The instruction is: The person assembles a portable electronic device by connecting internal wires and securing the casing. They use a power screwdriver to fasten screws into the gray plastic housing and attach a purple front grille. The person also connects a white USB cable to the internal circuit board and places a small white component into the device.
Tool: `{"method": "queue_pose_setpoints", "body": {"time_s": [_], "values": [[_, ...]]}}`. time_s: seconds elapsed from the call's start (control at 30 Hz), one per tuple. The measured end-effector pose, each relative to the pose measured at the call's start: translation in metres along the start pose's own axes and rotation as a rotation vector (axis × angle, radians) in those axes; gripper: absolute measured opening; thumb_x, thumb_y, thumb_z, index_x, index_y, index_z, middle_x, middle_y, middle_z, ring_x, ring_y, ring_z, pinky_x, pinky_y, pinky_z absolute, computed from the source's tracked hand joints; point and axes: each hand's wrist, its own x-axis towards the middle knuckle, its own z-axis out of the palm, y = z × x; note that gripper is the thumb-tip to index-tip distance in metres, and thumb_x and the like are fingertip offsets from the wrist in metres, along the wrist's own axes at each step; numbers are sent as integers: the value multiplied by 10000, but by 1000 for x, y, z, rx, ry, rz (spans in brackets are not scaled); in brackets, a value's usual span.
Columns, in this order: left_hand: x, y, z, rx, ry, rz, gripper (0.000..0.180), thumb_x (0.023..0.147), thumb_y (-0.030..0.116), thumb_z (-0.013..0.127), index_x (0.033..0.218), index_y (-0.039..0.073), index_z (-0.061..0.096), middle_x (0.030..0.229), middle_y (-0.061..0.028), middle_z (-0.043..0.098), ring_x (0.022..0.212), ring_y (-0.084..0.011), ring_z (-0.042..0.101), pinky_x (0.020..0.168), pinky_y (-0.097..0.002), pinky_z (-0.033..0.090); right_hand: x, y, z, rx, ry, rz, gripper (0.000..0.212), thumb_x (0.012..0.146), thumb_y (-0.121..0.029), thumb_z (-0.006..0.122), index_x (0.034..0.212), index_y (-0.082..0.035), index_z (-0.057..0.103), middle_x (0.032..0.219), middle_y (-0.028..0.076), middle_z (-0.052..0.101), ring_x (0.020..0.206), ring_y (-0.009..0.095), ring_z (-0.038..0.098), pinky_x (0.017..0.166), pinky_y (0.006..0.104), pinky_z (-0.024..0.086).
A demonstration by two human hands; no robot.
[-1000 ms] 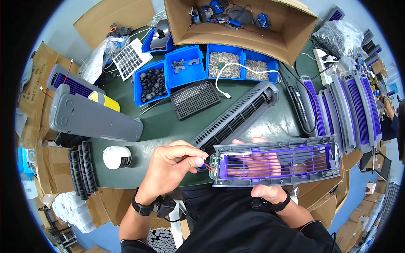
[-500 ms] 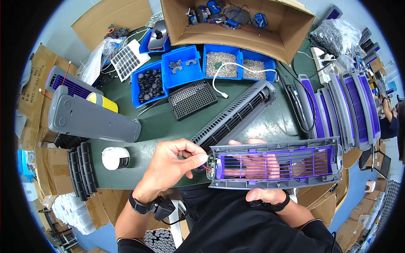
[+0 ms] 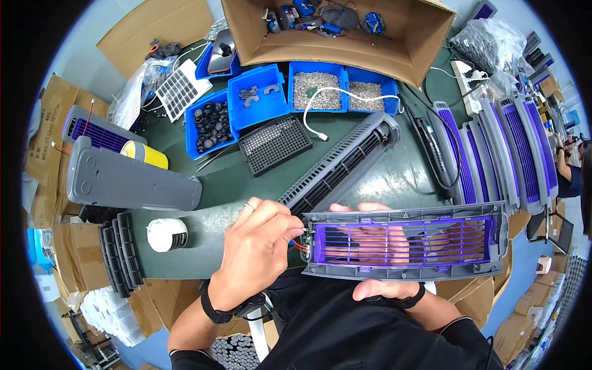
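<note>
My right hand (image 3: 393, 290) supports a grey fan housing panel with a purple grille (image 3: 407, 269) from below, thumb along its near edge and fingers showing through the slats. At the panel's left end sits a small circuit board (image 3: 308, 242) with red wires (image 3: 300, 247). My left hand (image 3: 258, 251) is closed, thumb and fingertips pinched at that board; whatever is between them is hidden. Just beyond lies a grey fan housing (image 3: 345, 161) with a long black slatted blower wheel (image 3: 336, 172), slanting across the green table.
Blue bins (image 3: 256, 102) hold screws and small parts, beside a black perforated tray (image 3: 275, 145). Behind them stands a cardboard box (image 3: 394, 55) of motors. Purple-grilled panels (image 3: 518, 151) line the right. A grey housing (image 3: 132, 179) and a white tub (image 3: 166, 235) stand left.
My left hand has turned over at the panel's left end, its knuckles now upward and fingers curled in more. My right hand still holds the panel, which has barely shifted.
</note>
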Motion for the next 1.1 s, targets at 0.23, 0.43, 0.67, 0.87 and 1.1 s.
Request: {"method": "queue_pose_setpoints", "body": {"time_s": [0.23, 0.43, 0.67, 0.87, 1.1], "values": [[-1, 1, 4, 134, 4, 126, 202, 725, -56, 773, 875, 66, 715, 911, -43, 668, 838, -272, 614, 685, -385, 518, -2, -3, -2, -35, -31, -6, 1116, 723, 11, 941, 1588, -120, 249, 1657, 220, 317, 1524, 314, 363, 1214, 516, 406], [-3, -1, 4, 205, -10, 214, 271, 657, -63, 711, 887, 80, 697, 938, -16, 656, 843, -243, 620, 647, -368, 541, -3, -8, 5, -93, 30, 45, 1136, 735, -160, 972, 1586, -103, 222, 1648, 264, 311, 1507, 367, 388, 1200, 547, 410], [-4, 1, 12, 243, 29, 189, 228, 673, -37, 723, 862, 83, 681, 918, -26, 637, 820, -246, 611, 668, -376, 526, -5, -8, 1, -224, -23, 15, 1122, 749, -174, 965, 1587, -108, 222, 1640, 259, 330, 1503, 358, 398, 1216, 530, 390], [-4, 8, 17, 243, 84, 145, 212, 689, -51, 769, 824, 80, 672, 841, -45, 616, 770, -264, 605, 601, -386, 496, 5, -28, 1, -744, -176, -40, 1086, 733, -247, 974, 1561, -52, 299, 1525, 261, 499, 1490, 359, 429, 1207, 515, 393], [-12, 8, 26, 255, 123, 102, 170, 699, -24, 745, 800, 78, 653, 828, -47, 579, 780, -258, 591, 647, -377, 518, 2, -16, 1, -498, -94, -47, 1070, 718, -226, 982, 1539, -42, 321, 1537, 237, 488, 1463, 366, 461, 1199, 514, 406]]}}
